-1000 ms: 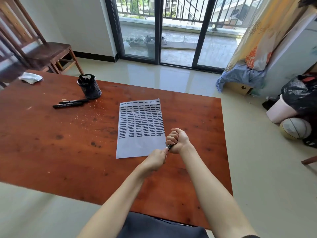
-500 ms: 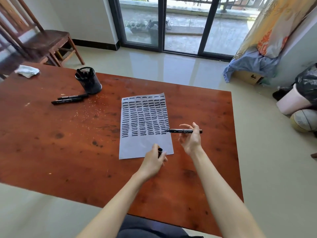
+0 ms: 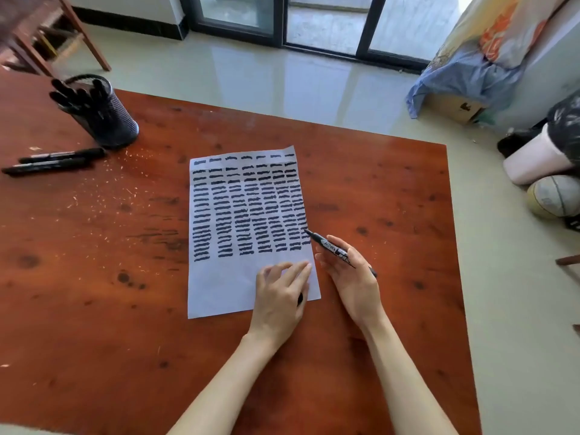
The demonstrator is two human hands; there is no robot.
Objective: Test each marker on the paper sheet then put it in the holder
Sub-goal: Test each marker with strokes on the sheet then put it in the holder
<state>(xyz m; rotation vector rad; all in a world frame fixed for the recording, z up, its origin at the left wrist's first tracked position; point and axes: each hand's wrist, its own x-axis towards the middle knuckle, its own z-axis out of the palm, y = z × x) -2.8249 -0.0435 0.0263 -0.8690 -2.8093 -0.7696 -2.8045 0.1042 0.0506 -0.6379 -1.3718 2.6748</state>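
A white paper sheet covered in rows of black strokes lies mid-table. My right hand grips an uncapped black marker, its tip touching the sheet's right edge beside the lowest rows. My left hand rests flat on the sheet's lower right corner, with the black cap tucked under its fingers. A black mesh holder with several markers stands at the far left. Two loose black markers lie beside it.
The red-brown wooden table carries light crumbs near the holder. A wooden chair stands beyond the left corner. A ball, bags and a covered box sit on the floor to the right.
My hands pulled the cap off the marker. The right hand then brought the tip down to the sheet's right edge, and the left hand moved onto the paper with the cap.
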